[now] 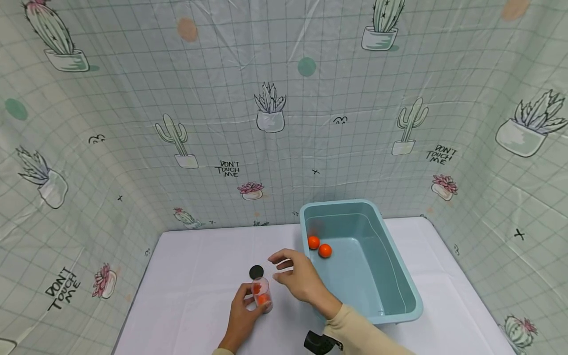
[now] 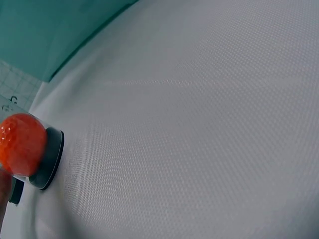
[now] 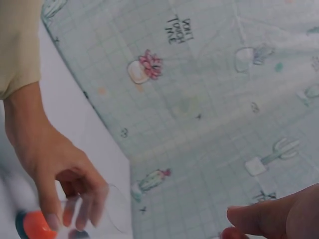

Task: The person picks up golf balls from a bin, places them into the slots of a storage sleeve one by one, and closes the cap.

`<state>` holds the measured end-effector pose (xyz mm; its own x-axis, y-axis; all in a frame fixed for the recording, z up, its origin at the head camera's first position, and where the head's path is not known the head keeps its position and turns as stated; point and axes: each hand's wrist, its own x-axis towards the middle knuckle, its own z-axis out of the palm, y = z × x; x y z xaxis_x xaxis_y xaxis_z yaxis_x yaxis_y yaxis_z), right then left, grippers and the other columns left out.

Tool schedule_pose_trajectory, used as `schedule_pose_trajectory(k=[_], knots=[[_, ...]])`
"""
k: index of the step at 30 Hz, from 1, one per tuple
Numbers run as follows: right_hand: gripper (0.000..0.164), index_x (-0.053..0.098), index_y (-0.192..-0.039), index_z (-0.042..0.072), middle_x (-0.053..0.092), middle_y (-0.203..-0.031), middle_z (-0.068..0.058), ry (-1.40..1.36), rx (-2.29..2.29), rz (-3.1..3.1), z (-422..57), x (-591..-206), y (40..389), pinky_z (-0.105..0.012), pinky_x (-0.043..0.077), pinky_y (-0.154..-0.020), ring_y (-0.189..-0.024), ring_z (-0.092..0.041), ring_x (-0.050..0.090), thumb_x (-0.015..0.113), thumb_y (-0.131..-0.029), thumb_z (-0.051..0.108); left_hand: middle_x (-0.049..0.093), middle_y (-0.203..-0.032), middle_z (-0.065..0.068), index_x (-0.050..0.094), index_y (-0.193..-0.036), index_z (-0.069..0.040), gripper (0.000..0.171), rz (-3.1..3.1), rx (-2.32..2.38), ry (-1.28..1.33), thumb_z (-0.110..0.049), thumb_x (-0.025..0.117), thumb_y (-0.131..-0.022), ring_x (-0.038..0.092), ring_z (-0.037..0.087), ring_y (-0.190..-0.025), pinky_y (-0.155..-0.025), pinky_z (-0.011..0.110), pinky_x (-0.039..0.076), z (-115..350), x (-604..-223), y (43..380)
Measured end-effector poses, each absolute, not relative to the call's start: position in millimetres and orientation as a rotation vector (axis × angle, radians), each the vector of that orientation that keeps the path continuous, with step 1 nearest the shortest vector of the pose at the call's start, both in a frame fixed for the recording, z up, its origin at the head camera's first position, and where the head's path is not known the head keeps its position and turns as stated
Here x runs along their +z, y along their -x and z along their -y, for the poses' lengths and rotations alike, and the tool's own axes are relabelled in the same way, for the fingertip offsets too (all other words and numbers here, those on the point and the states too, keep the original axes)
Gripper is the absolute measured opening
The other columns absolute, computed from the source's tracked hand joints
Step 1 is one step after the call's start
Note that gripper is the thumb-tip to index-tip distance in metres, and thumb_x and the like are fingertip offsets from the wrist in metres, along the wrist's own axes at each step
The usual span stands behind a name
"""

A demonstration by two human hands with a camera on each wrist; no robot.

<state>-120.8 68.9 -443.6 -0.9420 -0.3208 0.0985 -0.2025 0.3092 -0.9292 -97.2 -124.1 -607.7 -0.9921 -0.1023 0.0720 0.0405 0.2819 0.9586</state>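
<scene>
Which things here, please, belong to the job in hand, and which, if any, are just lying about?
Job, apparently: clear container in the left hand; orange ball inside it; black disc; blue tub; two loose orange balls.

Surroundings: patterned curtain; white tablecloth.

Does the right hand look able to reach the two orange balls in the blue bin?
Probably yes: the right hand looks empty near the open-topped blue bin, and nothing covers the two orange balls; it would only need to pass over the side.

The tablecloth (image 1: 199,276) is softly lit in the head view but dimmed in the left wrist view, where glints are caught by the orange ball (image 2: 22,144); the right wrist view is hazed.
</scene>
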Motion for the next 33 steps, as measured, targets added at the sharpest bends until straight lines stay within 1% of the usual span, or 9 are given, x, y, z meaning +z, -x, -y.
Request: schedule_pose_trajectory(k=[5, 9, 13, 15, 18, 21, 26, 29, 33], knots=[[0.028, 0.073, -0.117, 0.000, 0.071, -0.119, -0.018, 0.427, -1.760, -2.477, -93, -434, 124, -0.039, 0.064, -0.088, -0.103, -0.032, 0.070, 0.072, -0.090, -0.010, 0.066, -0.117, 0.009, 0.062, -0.118, -0.002, 0.050, 2.431, -1.806, -0.062, -0.003, 0.092, -0.078, 0.059, 0.012, -0.108, -0.096, 0.025, 0.058, 123, -606, 96], [0.030, 0.071, -0.119, -0.001, 0.070, -0.123, -0.018, 0.356, -1.762, -2.507, -114, -430, 129, -0.041, 0.063, -0.088, -0.108, -0.035, 0.069, 0.071, -0.091, -0.010, 0.066, -0.115, 0.009, 0.063, -0.117, -0.001, 0.050, 2.410, -1.806, -0.035, 0.001, 0.092, -0.076, 0.058, 0.009, -0.106, -0.095, 0.025, 0.058, 124, -607, 96], [0.030, 0.071, -0.122, 0.001, 0.071, -0.125, -0.014, 0.246, -1.742, -2.539, -136, -428, 136, -0.040, 0.063, -0.088, -0.113, -0.035, 0.069, 0.070, -0.094, -0.008, 0.066, -0.113, 0.009, 0.063, -0.115, -0.001, 0.050, 2.390, -1.825, -0.029, 0.004, 0.092, -0.075, 0.058, 0.007, -0.106, -0.095, 0.024, 0.058, 125, -607, 96], [0.029, 0.071, -0.122, 0.001, 0.070, -0.125, -0.016, 0.215, -1.737, -2.551, -147, -428, 141, -0.040, 0.062, -0.087, -0.113, -0.036, 0.069, 0.071, -0.094, -0.007, 0.065, -0.113, 0.009, 0.063, -0.115, -0.001, 0.050, 2.388, -1.834, -0.031, 0.004, 0.092, -0.074, 0.057, 0.007, -0.106, -0.096, 0.024, 0.057, 125, -607, 96], [0.030, 0.070, -0.124, -0.002, 0.068, -0.127, -0.021, 0.204, -1.736, -2.561, -161, -428, 147, -0.042, 0.061, -0.087, -0.113, -0.039, 0.069, 0.069, -0.095, -0.008, 0.065, -0.112, 0.009, 0.062, -0.114, -0.001, 0.049, 2.400, -1.819, -0.026, 0.004, 0.091, -0.075, 0.058, 0.007, -0.106, -0.096, 0.024, 0.057, 126, -608, 96], [0.031, 0.067, -0.127, -0.005, 0.066, -0.129, -0.026, 0.210, -1.719, -2.584, -174, -429, 153, -0.045, 0.061, -0.089, -0.114, -0.043, 0.068, 0.068, -0.096, -0.008, 0.064, -0.111, 0.009, 0.062, -0.114, -0.002, 0.048, 2.411, -1.805, -0.027, 0.004, 0.091, -0.075, 0.058, 0.006, -0.105, -0.096, 0.023, 0.057, 126, -608, 96], [0.033, 0.064, -0.129, -0.009, 0.065, -0.129, -0.029, 0.201, -1.689, -2.627, -192, -435, 167, -0.050, 0.061, -0.092, -0.114, -0.046, 0.067, 0.068, -0.097, -0.008, 0.064, -0.112, 0.009, 0.062, -0.113, -0.002, 0.049, 2.407, -1.791, -0.010, 0.005, 0.091, -0.075, 0.058, 0.006, -0.105, -0.095, 0.022, 0.057, 125, -611, 97], [0.034, 0.063, -0.129, -0.010, 0.065, -0.128, -0.030, 0.183, -1.667, -2.643, -200, -440, 175, -0.051, 0.061, -0.092, -0.114, -0.047, 0.066, 0.068, -0.096, -0.009, 0.064, -0.112, 0.010, 0.062, -0.114, 0.000, 0.049, 2.399, -1.791, 0.002, 0.006, 0.090, -0.075, 0.058, 0.006, -0.105, -0.095, 0.023, 0.058, 126, -611, 98], [0.035, 0.062, -0.130, -0.011, 0.064, -0.129, -0.031, 0.138, -1.629, -2.641, -206, -446, 185, -0.051, 0.061, -0.093, -0.116, -0.048, 0.065, 0.067, -0.096, -0.010, 0.064, -0.112, 0.009, 0.062, -0.114, -0.002, 0.049, 2.397, -1.813, -0.015, 0.006, 0.090, -0.075, 0.058, 0.005, -0.105, -0.096, 0.021, 0.057, 125, -611, 97]])
